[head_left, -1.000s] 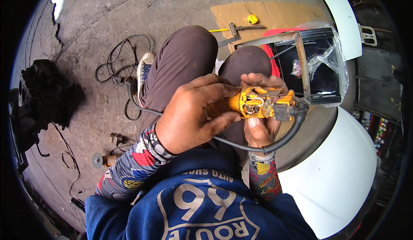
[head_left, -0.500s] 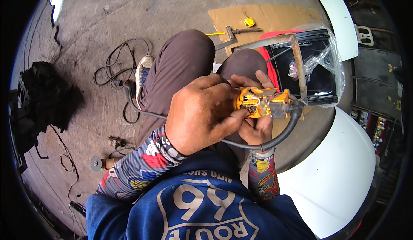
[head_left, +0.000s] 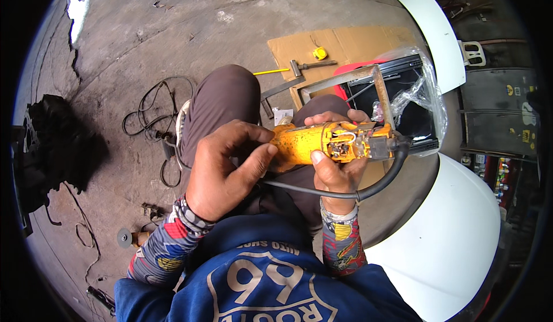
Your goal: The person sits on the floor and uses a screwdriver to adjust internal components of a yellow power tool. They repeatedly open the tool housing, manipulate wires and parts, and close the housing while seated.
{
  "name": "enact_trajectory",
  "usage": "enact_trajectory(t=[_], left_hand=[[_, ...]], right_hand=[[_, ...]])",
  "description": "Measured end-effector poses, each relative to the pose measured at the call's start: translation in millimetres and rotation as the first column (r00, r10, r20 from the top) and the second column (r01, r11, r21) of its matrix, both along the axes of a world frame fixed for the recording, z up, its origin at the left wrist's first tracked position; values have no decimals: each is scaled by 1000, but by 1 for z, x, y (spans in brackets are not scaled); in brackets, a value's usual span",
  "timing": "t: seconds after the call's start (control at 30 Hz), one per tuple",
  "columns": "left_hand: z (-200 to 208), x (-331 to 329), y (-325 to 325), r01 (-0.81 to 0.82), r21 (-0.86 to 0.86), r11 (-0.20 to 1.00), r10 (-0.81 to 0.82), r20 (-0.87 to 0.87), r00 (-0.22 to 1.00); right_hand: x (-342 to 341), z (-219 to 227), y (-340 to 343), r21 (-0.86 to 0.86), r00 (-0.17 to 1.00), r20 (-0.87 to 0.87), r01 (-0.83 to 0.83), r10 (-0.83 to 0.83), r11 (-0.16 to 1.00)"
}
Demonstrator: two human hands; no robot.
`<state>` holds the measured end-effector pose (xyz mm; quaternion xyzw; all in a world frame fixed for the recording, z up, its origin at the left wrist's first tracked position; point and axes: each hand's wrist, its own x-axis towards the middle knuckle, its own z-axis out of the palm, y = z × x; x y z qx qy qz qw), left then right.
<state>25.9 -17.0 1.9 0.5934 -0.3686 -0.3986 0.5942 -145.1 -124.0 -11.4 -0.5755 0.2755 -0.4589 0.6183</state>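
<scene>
A worn yellow angle grinder (head_left: pixel 302 144) lies across my lap. Its rear housing is uncovered, baring wires and a grey block (head_left: pixel 379 148) where the black power cord (head_left: pixel 368 190) enters. My right hand (head_left: pixel 337 175) grips the body from the right, thumb on the near side, fingers behind it. At the grinder's front end is my left hand (head_left: pixel 227 166), thumb and forefinger brought close together in a pinch. Whatever lies between those fingertips is too small to make out, and the other fingers are partly hidden. The cord loops below the tool and runs left beneath my left hand.
Cardboard (head_left: pixel 357 42) on the floor bears a hammer (head_left: pixel 296 67) and a yellow tape measure (head_left: pixel 319 53). Beside them are a metal frame (head_left: pixel 383 94) and a plastic-wrapped black panel (head_left: pixel 412 114). White panels (head_left: pixel 443 235) stand right. Another disc grinder (head_left: pixel 129 238) and coiled cable (head_left: pixel 141 111) lie left.
My left hand has drawn back leftward from the exposed wiring to the grinder's front end, uncovering the yellow body. My right thumb now presses on the body. The view has shifted slightly.
</scene>
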Motion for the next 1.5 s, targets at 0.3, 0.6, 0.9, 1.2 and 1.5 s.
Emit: enact_trajectory(t=[0.3,0.6,0.9,1.2,1.5], left_hand=[[19,-11,-30,183,-297,937,-62,374,925],[14,-6,-38,266,-254,930,-111,495,861],[-5,-13,-42,231,-291,929,-109,382,918],[-2,-11,-43,249,-231,941,-174,302,937],[0,-7,-50,340,65,938,-333,-99,938]], right_hand=[[4,-3,11,91,994,104,-53,44,994],[2,-10,19,177,998,54,-49,40,983],[-4,-19,14,208,993,101,-80,60,975],[-6,-21,15,211,992,118,-69,45,975],[-12,-22,12,154,992,80,-109,97,982]])
